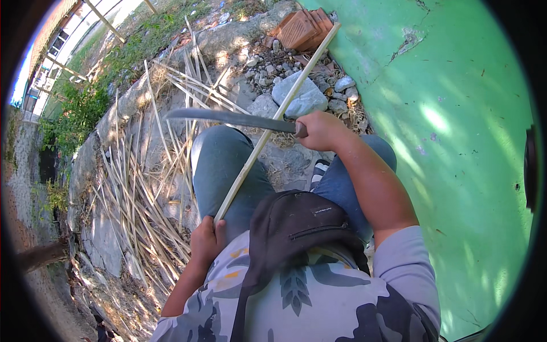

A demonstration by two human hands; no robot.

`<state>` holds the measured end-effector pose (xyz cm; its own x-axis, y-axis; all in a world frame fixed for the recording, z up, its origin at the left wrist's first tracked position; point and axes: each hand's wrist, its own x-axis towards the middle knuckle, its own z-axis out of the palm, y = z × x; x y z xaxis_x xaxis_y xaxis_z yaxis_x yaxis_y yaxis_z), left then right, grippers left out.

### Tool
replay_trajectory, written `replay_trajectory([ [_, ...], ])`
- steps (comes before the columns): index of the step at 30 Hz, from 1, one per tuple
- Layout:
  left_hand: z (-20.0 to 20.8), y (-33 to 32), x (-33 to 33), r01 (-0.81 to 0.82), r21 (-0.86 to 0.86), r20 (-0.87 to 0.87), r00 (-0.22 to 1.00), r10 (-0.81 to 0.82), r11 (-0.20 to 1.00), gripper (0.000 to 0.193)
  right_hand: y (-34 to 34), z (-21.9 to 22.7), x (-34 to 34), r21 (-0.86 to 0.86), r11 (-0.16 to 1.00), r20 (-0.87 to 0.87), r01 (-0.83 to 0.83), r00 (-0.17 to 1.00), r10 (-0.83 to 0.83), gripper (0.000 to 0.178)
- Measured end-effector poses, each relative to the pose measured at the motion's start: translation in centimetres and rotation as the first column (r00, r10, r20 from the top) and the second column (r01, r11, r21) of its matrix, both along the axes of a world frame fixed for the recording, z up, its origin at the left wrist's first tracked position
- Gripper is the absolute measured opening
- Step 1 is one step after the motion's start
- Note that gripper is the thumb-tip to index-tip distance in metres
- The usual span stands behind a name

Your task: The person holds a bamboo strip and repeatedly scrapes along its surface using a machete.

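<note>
My left hand (206, 241) is closed round the near end of a long, pale bamboo strip (250, 162), beside my left thigh. The strip slants up and away to the right, its far end by the green wall. In my right hand (323, 131) is the handle of a machete (231, 118), fingers wrapped round it. Its long, dark blade points left and lies across the strip, above my knees; whether the edge touches the strip I cannot tell.
Many loose bamboo strips (142, 211) lie piled on the ground to my left. Ahead are a large grey rock (300, 94), small stones and stacked orange roof tiles (302, 29). A green wall (456, 171) stands close on my right. A black bag (302, 222) rests at my lap.
</note>
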<state>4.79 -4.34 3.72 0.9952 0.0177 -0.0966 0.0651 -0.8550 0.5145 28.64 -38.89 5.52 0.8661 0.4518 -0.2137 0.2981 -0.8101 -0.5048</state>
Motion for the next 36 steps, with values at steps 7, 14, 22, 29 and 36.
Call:
replay_trajectory([
  [7, 0.9, -0.8, 0.5, -0.008, 0.015, -0.022, 1.0, 0.009, 1.0, 0.037, -0.6, -1.6, 1.8, -0.107, 0.993, -0.065, 0.048, 0.996, -0.055, 0.022],
  [14, 0.8, -0.1, -0.1, 0.006, 0.001, -0.011, 1.0, -0.006, 1.0, 0.036, -0.6, -0.5, 0.8, -0.01, 1.0, -0.035, 0.013, 0.999, -0.013, 0.017],
  [22, 0.6, -0.2, -0.1, -0.019, 0.052, -0.085, 0.996, 0.024, 0.998, 0.036, -0.5, -0.7, 0.6, 0.053, 0.998, -0.081, 0.045, 0.996, -0.041, 0.019],
  [29, 1.3, -0.8, 0.3, -0.014, 0.04, -0.056, 0.998, 0.017, 0.999, 0.037, -3.1, -0.2, 3.1, 0.057, 0.968, -0.165, 0.246, 0.958, -0.234, 0.022],
  [36, 0.4, 0.2, -1.2, 0.006, 0.017, -0.02, 1.0, -0.005, 1.0, 0.036, -0.2, 0.5, 0.4, 0.132, 0.989, 0.005, 0.069, 0.998, -0.07, 0.021],
])
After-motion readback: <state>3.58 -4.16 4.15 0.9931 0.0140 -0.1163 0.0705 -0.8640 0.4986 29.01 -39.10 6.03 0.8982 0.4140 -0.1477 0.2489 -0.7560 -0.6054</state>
